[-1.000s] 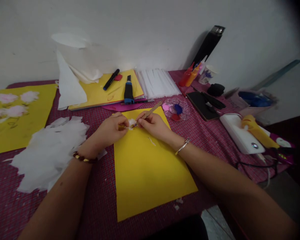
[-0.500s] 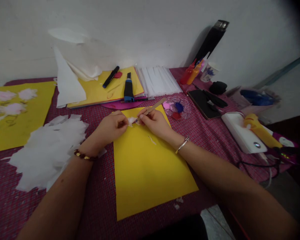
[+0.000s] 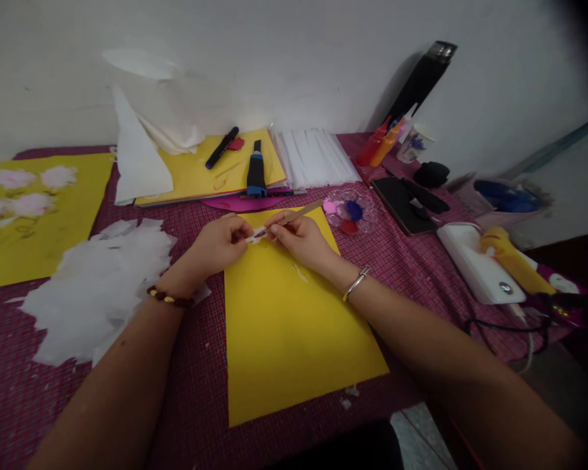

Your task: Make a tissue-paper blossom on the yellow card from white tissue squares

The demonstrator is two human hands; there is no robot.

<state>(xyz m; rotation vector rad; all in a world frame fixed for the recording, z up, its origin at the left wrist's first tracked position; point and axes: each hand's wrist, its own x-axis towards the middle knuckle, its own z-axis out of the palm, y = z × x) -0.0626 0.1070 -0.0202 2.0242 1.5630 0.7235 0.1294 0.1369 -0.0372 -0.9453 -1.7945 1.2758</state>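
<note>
My left hand (image 3: 220, 245) is closed in a pinch on a small piece of white tissue paper (image 3: 255, 236) at the top edge of a yellow sheet (image 3: 284, 326). My right hand (image 3: 298, 238) is closed round a thin wooden stick (image 3: 298, 212), whose tip meets the tissue between the two hands. Both hands hover just above the sheet's far end. A small white scrap (image 3: 298, 271) lies on the sheet near my right wrist.
A heap of white tissue pieces (image 3: 98, 287) lies at the left. Another yellow sheet with pink flowers (image 3: 24, 202) sits far left. Behind are a marker (image 3: 220, 147), a blue-black tool (image 3: 256, 171), white strips (image 3: 313, 156), a paint palette (image 3: 350, 212), paint bottles (image 3: 379, 147) and a yellow glue gun (image 3: 512, 261).
The two hands have stayed together at the sheet's top edge, working the tissue with the stick; the tissue looks more squeezed between the fingers. The view has shifted slightly.
</note>
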